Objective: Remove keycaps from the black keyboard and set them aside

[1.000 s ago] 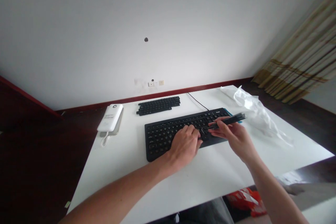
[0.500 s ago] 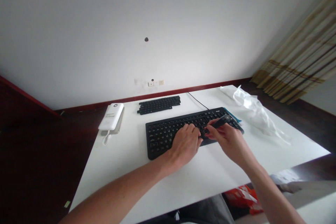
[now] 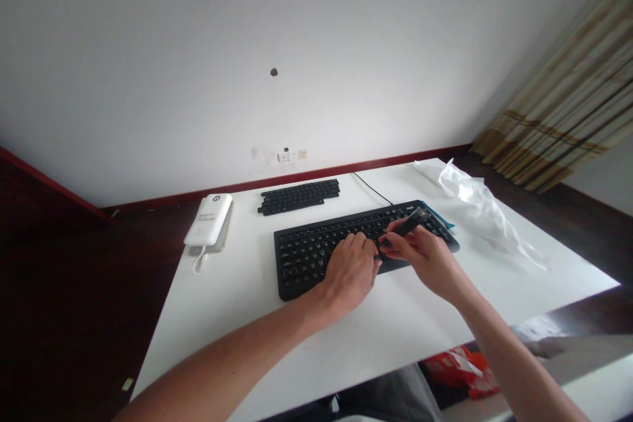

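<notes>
A long black keyboard lies at a slant across the white table, its keys marked in white. My left hand rests over its front middle, fingers curled down on the keys and thumb near the front edge. Just to the right, my right hand pinches a black pen-like tool, slanting with its upper end to the right. The tool's lower tip is among the keys beside my left fingertips; my fingers partly hide the contact. Behind the keyboard lies a block of small black keycaps in rows.
A white power bank with a loop cable lies on a flat pale item at the left. Crumpled white plastic covers part of the right side. A blue item shows behind the keyboard. The keyboard's cable runs to the table's back edge.
My right hand and the tool have shifted slightly left, closer to my left fingers. My left hand stays in about the same place on the keyboard.
</notes>
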`<state>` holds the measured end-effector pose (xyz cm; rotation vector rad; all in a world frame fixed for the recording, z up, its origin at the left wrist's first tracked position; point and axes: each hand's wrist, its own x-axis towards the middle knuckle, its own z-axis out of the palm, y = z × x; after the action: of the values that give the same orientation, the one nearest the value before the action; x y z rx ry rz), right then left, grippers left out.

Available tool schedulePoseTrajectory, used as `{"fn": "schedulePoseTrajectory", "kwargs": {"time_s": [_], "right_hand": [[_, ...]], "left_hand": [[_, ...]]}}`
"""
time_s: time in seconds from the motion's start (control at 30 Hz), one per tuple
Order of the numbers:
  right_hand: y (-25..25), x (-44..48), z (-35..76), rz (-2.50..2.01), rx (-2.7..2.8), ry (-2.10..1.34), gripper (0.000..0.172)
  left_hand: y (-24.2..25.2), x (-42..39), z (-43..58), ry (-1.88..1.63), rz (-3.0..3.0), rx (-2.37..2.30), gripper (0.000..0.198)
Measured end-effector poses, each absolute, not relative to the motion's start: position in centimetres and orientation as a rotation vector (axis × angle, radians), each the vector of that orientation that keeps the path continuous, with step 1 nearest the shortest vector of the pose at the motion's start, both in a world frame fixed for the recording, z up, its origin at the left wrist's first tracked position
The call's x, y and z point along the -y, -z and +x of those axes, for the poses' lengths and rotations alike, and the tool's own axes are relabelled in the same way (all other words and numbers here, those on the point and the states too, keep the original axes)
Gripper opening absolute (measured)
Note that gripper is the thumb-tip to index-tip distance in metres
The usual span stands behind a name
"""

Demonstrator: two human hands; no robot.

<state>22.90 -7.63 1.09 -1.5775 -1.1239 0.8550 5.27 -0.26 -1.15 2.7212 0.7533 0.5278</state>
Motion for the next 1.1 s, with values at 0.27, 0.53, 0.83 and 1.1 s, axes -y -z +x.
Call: {"fn": "schedulePoseTrajectory", "kwargs": {"time_s": [0.27, 0.53, 0.83, 1.1], "right_hand": [[-0.1, 8.3, 23.1, -1.475, 1.066, -0.906, 0.045], [0.8, 8.6, 23.6, -1.494, 0.882, -0.952, 0.052], [-1.1, 7.2, 22.4, -1.652, 0.968, -0.844, 0.033], [-2.0, 6.7, 21.9, -1.751, 0.999, -0.777, 0.023]], "left_hand": [[1.0, 0.5, 5.1, -0.527, 2.676, -0.777, 0.014], [0.7, 0.5, 4.9, -0.512, 2.629, -0.783, 0.025], [0.9, 0.4, 5.0, -0.529, 2.693, -0.757, 0.023], [1.2, 0.1, 5.1, -0.578, 2.657, -0.742, 0.021]]}}
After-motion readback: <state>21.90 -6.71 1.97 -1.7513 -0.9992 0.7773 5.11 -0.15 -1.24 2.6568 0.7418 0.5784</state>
